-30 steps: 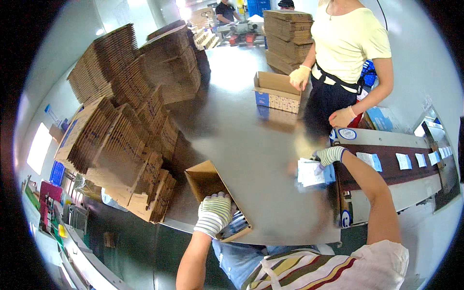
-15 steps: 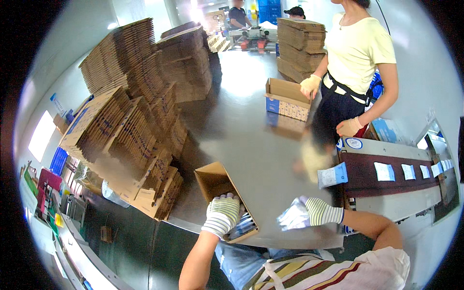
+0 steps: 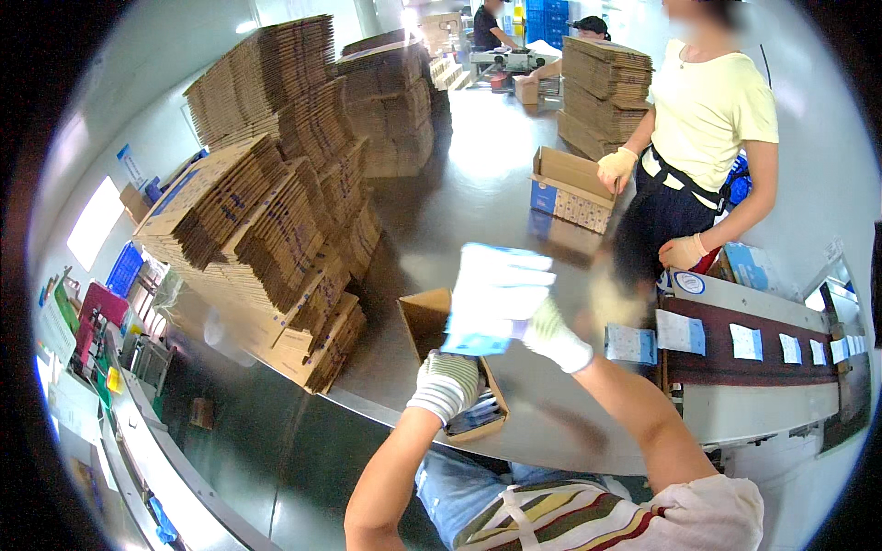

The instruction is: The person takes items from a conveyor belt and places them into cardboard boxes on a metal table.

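An open cardboard carton point(image 3: 427, 323) stands at the table's near edge, with several flat packets point(image 3: 476, 415) upright in its near end. My left hand point(image 3: 447, 381), in a striped knit glove, reaches into the carton with its fingers curled. What those fingers grip is hidden. In my right hand point(image 3: 556, 338), gloved alike, is a fanned bunch of white-and-blue packets point(image 3: 501, 292), held above the carton. The bunch's lower edge comes close to my left fingers and overlaps them in view.
Tall stacks of flattened cartons point(image 3: 276, 220) cover the table's left side. On the right, a conveyor point(image 3: 753, 354) carries single packets point(image 3: 680, 332), one lying at its near end point(image 3: 630, 344). Across the table a co-worker point(image 3: 717, 119) touches another open carton point(image 3: 571, 193).
My right hand has risen leftward from beside the conveyor, bringing its packets over the carton. My left hand stays in the carton. Another packet has reached the conveyor's near end. The view has shifted slightly.
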Demonstrator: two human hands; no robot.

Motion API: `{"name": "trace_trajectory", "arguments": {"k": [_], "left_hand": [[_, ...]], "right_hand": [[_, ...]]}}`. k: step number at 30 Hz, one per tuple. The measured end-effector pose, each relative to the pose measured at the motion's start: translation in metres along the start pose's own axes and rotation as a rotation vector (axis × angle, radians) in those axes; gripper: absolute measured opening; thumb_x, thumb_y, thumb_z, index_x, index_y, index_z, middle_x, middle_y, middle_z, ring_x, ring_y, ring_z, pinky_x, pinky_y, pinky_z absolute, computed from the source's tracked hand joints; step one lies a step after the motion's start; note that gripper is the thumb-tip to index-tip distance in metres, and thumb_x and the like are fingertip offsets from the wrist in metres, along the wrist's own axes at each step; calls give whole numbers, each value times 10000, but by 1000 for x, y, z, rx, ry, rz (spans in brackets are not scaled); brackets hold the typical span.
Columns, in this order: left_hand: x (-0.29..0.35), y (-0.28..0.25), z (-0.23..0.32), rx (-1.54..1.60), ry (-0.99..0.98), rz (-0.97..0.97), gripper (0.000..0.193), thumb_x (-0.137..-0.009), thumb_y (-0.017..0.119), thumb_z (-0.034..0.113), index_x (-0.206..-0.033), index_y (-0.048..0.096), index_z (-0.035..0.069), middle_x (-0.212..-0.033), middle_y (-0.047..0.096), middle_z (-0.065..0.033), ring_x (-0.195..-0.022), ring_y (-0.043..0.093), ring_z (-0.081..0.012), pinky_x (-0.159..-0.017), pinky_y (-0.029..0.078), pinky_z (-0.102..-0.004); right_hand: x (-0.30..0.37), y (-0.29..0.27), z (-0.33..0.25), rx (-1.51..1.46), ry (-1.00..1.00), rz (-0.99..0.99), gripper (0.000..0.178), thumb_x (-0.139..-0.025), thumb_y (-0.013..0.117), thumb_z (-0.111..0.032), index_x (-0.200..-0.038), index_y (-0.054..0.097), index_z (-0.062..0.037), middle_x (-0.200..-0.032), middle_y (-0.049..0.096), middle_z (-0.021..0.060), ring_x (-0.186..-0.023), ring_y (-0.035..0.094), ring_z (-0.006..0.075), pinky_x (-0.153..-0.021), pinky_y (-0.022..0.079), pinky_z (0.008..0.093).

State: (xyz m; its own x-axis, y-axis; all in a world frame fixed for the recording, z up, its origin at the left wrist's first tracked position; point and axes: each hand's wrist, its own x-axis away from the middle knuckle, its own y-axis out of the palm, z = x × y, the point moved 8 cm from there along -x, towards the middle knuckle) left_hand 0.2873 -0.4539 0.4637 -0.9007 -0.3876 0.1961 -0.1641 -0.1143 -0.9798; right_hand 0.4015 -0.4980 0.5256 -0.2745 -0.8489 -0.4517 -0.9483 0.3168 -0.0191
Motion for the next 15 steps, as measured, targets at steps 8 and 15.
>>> {"name": "trace_trajectory", "arguments": {"k": [8,15], "left_hand": [[7,-2,7,23,45,-1,409,-801,554,351,-1005,616,1,-961,646,-207,-827,648,-334,-746,521,-428],[12,-8,12,11,64,-41,361,-825,534,336,-907,649,5,-873,657,-202,-791,650,-339,-701,522,-441]], "right_hand": [[-51,76,40,1077,114,-322,771,-626,733,-498,-1161,497,4,-973,619,244,-983,594,364,-985,398,433],[-54,88,55,1365,173,-702,1005,-662,705,-531,-1348,312,88,-1311,450,264,-1255,425,340,-1119,147,479]]}}
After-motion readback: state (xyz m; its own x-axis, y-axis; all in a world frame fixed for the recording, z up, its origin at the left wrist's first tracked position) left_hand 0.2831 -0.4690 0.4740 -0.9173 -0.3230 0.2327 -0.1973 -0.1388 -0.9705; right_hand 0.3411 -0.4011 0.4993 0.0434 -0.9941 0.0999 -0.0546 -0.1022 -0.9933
